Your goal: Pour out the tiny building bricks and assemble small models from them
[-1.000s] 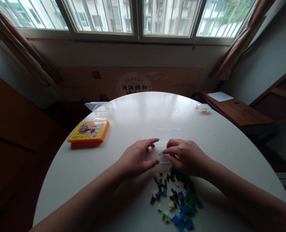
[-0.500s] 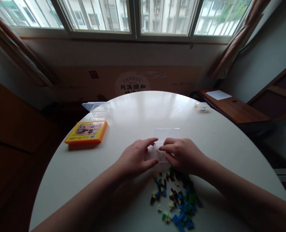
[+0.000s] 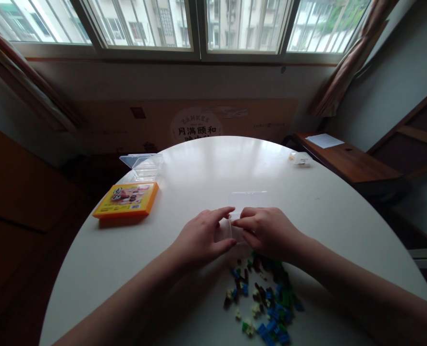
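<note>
Left of frame: an orange case (image 3: 127, 199), a rigid slab with a glossy printed top. Behind it, a clear tray (image 3: 146, 168) of thin, ribbed plastic reflects the window light.

Centre: the left hand (image 3: 202, 235) is curved, thumb and forefinger spread wide about the left end of the box (image 3: 237, 234). It appears to grip nothing; contact with the wall cannot be confirmed. For good control, brace the box lightly from this side, since thin plastic would probably slide on the smooth table (image 3: 213, 166).

The box lies at mid-frame, just below centre: translucent, rectangular, shallow, its clear flap folded back along the far edge. The right hand (image 3: 267, 233) is bent, fingers gathered, fingertips over the box's interior near its left end. Whether they pinch anything cannot be told. Work with fingertips only, use light pressure, and lift clear of the near rim.

Lower centre-right: loose bricks (image 3: 273, 310), small, blocky and hard-looking, in blue, green, dark brown and cream. Avoid dragging the wrist through them.

Upper right: a crinkled, see-through packet (image 3: 300, 159).
</note>
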A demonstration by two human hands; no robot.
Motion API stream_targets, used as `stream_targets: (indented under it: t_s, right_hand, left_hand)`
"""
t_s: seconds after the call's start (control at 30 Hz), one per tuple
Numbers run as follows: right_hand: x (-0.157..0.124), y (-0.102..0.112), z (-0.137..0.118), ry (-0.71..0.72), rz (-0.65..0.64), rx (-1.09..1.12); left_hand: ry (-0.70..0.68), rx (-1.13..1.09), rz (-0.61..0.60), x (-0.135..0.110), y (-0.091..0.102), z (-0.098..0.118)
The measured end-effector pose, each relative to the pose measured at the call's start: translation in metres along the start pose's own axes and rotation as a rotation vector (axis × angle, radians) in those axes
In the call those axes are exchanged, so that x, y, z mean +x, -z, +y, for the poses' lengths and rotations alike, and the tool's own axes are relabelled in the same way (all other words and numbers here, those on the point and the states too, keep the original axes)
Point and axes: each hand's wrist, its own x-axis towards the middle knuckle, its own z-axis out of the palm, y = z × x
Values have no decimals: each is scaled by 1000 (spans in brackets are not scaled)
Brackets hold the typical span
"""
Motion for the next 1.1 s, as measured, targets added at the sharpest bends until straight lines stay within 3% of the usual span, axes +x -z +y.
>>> stream_targets:
  t_s: [1.1]
  right_hand:
    - [1, -1, -6, -78, -7, 10]
  left_hand:
    - [21, -2, -17, 1, 0, 0]
